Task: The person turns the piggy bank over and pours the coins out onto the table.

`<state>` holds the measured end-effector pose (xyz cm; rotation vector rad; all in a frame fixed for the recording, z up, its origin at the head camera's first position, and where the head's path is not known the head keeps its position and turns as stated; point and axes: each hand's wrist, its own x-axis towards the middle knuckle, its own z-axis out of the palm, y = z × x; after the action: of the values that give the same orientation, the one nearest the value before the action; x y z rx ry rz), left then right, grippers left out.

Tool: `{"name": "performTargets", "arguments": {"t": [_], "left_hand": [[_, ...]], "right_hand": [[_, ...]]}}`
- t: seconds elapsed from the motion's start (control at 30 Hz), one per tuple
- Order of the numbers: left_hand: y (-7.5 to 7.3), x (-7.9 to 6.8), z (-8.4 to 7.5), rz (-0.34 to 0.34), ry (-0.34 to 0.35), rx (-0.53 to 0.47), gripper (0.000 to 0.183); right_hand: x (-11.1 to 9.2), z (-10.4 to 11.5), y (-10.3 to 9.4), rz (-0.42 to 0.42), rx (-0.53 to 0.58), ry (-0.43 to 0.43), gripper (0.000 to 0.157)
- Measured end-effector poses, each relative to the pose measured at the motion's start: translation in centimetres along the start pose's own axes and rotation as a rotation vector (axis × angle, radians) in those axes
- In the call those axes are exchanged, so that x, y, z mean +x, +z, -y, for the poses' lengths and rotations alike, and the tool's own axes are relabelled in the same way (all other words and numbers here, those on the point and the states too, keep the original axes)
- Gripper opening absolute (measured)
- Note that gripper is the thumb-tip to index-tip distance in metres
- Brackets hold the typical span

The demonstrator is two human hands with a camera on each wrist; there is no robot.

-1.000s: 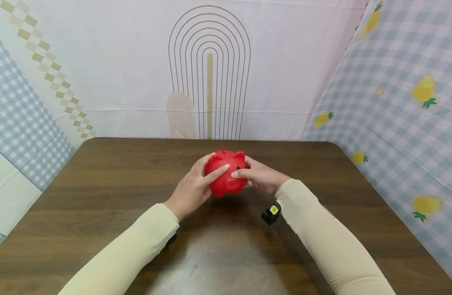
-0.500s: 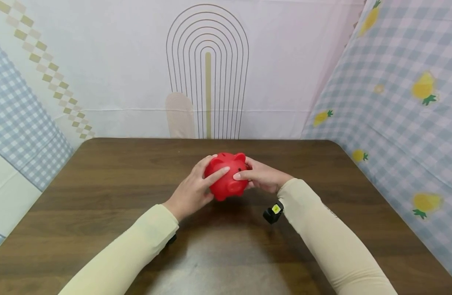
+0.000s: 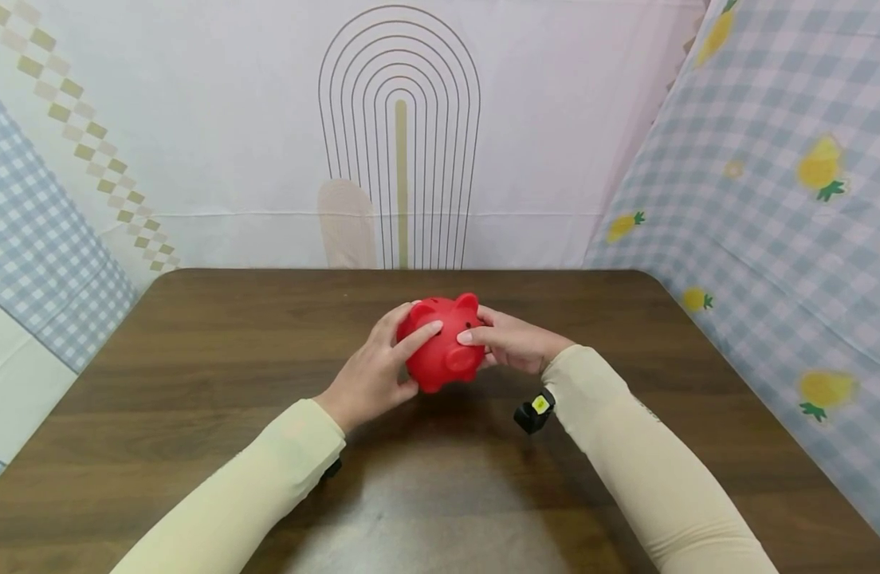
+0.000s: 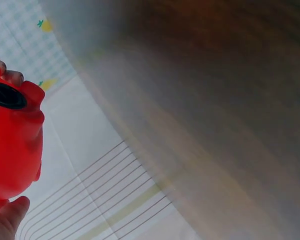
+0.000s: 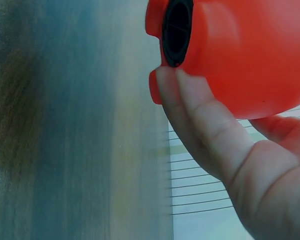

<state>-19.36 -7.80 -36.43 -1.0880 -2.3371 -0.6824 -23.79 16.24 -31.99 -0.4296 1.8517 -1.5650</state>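
Between both hands is a red piggy bank, raised above the table, its snout toward me and slightly right. My left hand grips its left side, with the thumb across the front near one eye. On the other side my right hand holds it, thumb on the face beside the snout. A black plug shows on the underside in the left wrist view. Fingertips of the right hand press close to that plug in the right wrist view. In the head view the underside and most of the right fingers are hidden behind the piggy bank.
A dark wooden table spreads beneath the hands. Behind it hangs a white cloth with arch lines, and a checked cloth with yellow fruit prints hangs at right. A black wrist camera juts from the right wrist.
The piggy bank has tilted and turned slightly toward the right between the hands, its snout shifting right. Both hands keep their hold. The head view has shifted a little.
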Motion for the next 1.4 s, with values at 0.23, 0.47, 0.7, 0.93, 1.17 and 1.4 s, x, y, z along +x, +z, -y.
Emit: {"name": "performTargets", "arguments": {"t": [0.23,0.47,0.7,0.93,1.17,1.4], "left_hand": [[-0.3,0.0,-0.2,0.042,-0.028,-0.052,0.098],[-0.5,-0.1,-0.4,0.057,-0.061,-0.090,0.096],[-0.3,-0.3,-0.5,0.030,-0.117,-0.132,0.095],[-0.6,-0.2,-0.6,0.005,-0.169,-0.213,0.099],[-0.7,-0.4,-0.6,-0.018,-0.196,-0.286,0.099],[-0.6,-0.4,-0.5,-0.060,-0.286,-0.385,0.099]], "right_hand": [[-0.2,0.2,0.0,0.023,0.003,0.014,0.062],[-0.3,0.0,-0.1,0.054,0.010,0.013,0.061],[-0.4,0.3,0.1,0.069,-0.022,0.018,0.058],[-0.3,0.6,0.5,0.011,-0.109,0.026,0.057],[0.0,0.7,0.9,-0.037,-0.150,0.032,0.058],[0.2,0.9,1.3,-0.115,-0.135,0.042,0.059]]}}
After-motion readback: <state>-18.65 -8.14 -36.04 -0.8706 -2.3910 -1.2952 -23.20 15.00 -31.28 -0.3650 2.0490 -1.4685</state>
